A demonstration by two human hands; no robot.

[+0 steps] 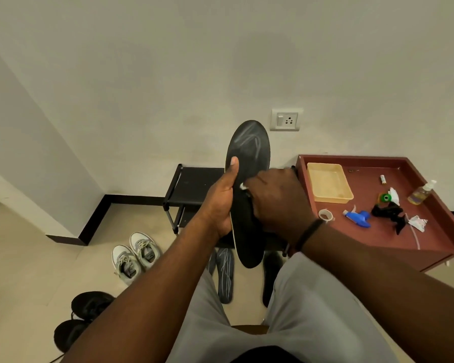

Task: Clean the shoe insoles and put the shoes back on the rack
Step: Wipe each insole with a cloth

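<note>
Gripping a black insole (pixel 249 158) along its left edge, the left hand (pixel 222 203) holds it upright in front of the wall, thumb pressed flat against its face and fingers wrapped behind; the toe end points up and bears pale scuff marks; the heel end hangs down between the knees. The right hand (pixel 275 197) is curled over the insole's middle, its fingers closed on a small white wad (pixel 243 186), probably a cloth or wipe, though only a sliver of it shows at the knuckles. Behind the hands stands a black shoe rack (pixel 192 187) against the wall; on the floor below lie two more dark insoles (pixel 224 273), one with pale lines across it. A pair of grey-and-white sneakers (pixel 135 255) sits on the tiles to the left of the rack, and a pair of black shoes (pixel 81 318) lies nearer the person, partly hidden by the left forearm. To the right is a red-brown table (pixel 378 239) with a raised rim, carrying a yellow tray (pixel 328 182), a blue spray head (pixel 358 217), a pump bottle (pixel 422 192) and scraps of wrapping.
</note>
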